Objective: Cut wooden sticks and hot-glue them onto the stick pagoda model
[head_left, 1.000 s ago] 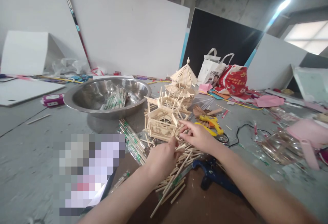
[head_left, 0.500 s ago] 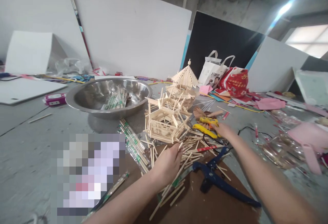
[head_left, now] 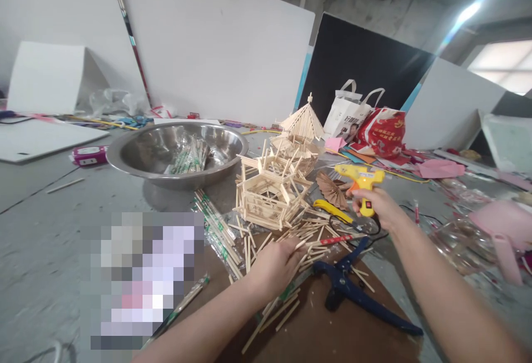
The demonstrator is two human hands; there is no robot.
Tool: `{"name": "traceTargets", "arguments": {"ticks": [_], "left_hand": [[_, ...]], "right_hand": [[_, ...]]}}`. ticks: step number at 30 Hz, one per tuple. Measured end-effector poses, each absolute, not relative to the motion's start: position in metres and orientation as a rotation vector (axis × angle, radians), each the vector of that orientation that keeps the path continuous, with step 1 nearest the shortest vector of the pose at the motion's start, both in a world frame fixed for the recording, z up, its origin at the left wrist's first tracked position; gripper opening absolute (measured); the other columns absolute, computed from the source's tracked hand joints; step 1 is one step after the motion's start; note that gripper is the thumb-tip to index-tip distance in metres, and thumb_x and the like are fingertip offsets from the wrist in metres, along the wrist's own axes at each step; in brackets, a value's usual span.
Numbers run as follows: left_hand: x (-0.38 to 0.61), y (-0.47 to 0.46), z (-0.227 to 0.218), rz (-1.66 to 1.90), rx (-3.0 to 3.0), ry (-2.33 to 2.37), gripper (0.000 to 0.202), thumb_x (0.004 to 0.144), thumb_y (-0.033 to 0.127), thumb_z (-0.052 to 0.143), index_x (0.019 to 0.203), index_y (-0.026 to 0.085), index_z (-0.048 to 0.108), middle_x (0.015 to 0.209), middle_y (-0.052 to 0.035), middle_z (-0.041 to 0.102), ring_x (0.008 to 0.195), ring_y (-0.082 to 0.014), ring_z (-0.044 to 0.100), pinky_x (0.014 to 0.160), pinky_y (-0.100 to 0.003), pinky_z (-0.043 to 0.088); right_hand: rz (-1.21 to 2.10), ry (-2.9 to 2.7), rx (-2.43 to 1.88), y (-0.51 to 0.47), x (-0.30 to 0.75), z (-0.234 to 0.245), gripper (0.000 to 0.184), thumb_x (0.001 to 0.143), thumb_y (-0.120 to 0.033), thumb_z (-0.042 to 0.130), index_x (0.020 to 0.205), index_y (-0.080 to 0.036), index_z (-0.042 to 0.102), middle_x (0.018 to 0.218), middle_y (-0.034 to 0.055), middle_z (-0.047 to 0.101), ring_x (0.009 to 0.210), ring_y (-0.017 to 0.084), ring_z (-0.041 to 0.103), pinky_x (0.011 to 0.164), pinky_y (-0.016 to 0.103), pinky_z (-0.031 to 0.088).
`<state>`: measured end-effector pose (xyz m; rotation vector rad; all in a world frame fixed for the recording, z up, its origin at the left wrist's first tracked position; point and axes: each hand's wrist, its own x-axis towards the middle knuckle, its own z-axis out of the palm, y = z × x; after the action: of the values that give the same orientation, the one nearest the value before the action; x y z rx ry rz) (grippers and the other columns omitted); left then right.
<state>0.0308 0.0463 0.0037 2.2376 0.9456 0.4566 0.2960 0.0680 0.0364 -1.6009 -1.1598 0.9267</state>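
My right hand [head_left: 376,205] is wrapped round the grip of a yellow hot glue gun [head_left: 359,174], held up with its nozzle pointing left. My left hand [head_left: 276,263] is closed in a pinch on a short wooden stick [head_left: 300,245], whose end pokes out past the fingers. Beneath that hand lie many loose cut sticks [head_left: 286,316]. Just beyond it stands a hexagonal stick framework [head_left: 270,199], and behind this a stick pavilion with a pointed roof [head_left: 302,122]. Blue-handled cutters [head_left: 366,296] and a yellow utility knife [head_left: 332,209] lie by my right arm.
A steel basin [head_left: 137,172] with wrapped chopsticks [head_left: 191,158] stands at back left. More wrapped chopsticks [head_left: 214,230] lie before it. A folded brown paper fan [head_left: 330,188], a red bag [head_left: 382,133], a white bag [head_left: 344,111] and a pink dustpan [head_left: 499,216] are to the right.
My right hand has lifted the glue gun off the floor and turned it upright. My left hand has shifted slightly right, still pinching the stick.
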Motion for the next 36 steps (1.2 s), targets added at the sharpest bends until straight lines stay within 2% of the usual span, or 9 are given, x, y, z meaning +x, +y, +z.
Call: {"name": "traceTargets", "arguments": {"ticks": [2,5,9,14,18,22,31,36], "left_hand": [[0.031,0.045,0.005,0.451,2.213,0.944,0.032,0.083,0.037,0.02,0.074,0.019,0.044,0.065,-0.001,0.052,0.059,-0.0118,0.048,0.058,-0.022,0.035],[0.032,0.043,0.007,0.47,2.171,0.92,0.03,0.084,0.036,0.02,0.08,0.019,0.044,0.072,-0.0025,0.055,0.063,-0.0123,0.05,0.06,-0.022,0.036],[0.032,0.043,0.002,0.464,2.135,0.884,0.027,0.084,0.033,0.02,0.086,0.019,0.043,0.07,-0.0022,0.058,0.062,-0.0122,0.052,0.059,-0.022,0.038],[0.033,0.042,-0.002,0.41,2.112,0.834,0.023,0.084,0.032,0.022,0.081,0.019,0.042,0.062,0.0004,0.06,0.059,-0.011,0.055,0.061,-0.021,0.038],[0.034,0.04,0.0,0.391,2.133,0.9,0.023,0.083,0.034,0.024,0.079,0.02,0.041,0.059,0.0006,0.059,0.058,-0.0111,0.055,0.061,-0.02,0.038],[0.035,0.039,0.003,0.359,2.156,0.997,0.025,0.082,0.037,0.025,0.081,0.019,0.043,0.061,-0.0012,0.057,0.058,-0.0125,0.054,0.059,-0.022,0.037],[0.036,0.04,0.002,0.345,2.243,1.055,0.027,0.083,0.038,0.022,0.084,0.019,0.042,0.063,-0.0023,0.055,0.057,-0.0136,0.053,0.056,-0.022,0.036],[0.036,0.04,0.0,0.362,2.273,1.041,0.026,0.083,0.037,0.021,0.082,0.019,0.04,0.058,-0.0008,0.052,0.052,-0.0128,0.05,0.053,-0.021,0.035]], "right_hand": [[1.024,-1.243,-1.475,0.059,0.277,0.052,0.03,0.066,-0.029,0.05,0.089,-0.011,0.054,0.041,-0.0026,0.049,0.036,0.01,0.044,0.037,0.021,0.037],[0.984,-1.396,-1.442,0.048,0.249,0.067,0.028,0.064,-0.025,0.053,0.089,-0.014,0.052,0.049,-0.0035,0.053,0.041,0.009,0.046,0.042,0.021,0.039],[0.808,-1.622,-1.586,0.039,0.223,0.07,0.022,0.069,-0.034,0.05,0.081,-0.015,0.053,0.046,-0.0044,0.05,0.042,0.009,0.047,0.046,0.022,0.04],[0.454,-1.827,-1.704,0.039,0.209,0.065,0.029,0.071,-0.044,0.046,0.074,-0.018,0.058,0.045,-0.0016,0.054,0.044,0.013,0.052,0.048,0.024,0.042],[0.258,-1.923,-1.668,0.044,0.202,0.062,0.03,0.072,-0.042,0.046,0.081,-0.017,0.06,0.066,0.0029,0.063,0.067,0.017,0.059,0.064,0.027,0.045],[0.165,-1.953,-1.622,0.049,0.2,0.056,0.03,0.072,-0.04,0.047,0.089,-0.018,0.059,0.083,0.0047,0.064,0.081,0.019,0.058,0.072,0.028,0.044],[0.125,-1.986,-1.591,0.051,0.201,0.052,0.03,0.074,-0.04,0.046,0.093,-0.02,0.058,0.088,0.0048,0.064,0.085,0.02,0.057,0.075,0.031,0.044],[0.141,-2.002,-1.572,0.051,0.198,0.054,0.029,0.074,-0.039,0.045,0.091,-0.019,0.059,0.088,0.0055,0.064,0.086,0.02,0.057,0.075,0.031,0.044]]}}
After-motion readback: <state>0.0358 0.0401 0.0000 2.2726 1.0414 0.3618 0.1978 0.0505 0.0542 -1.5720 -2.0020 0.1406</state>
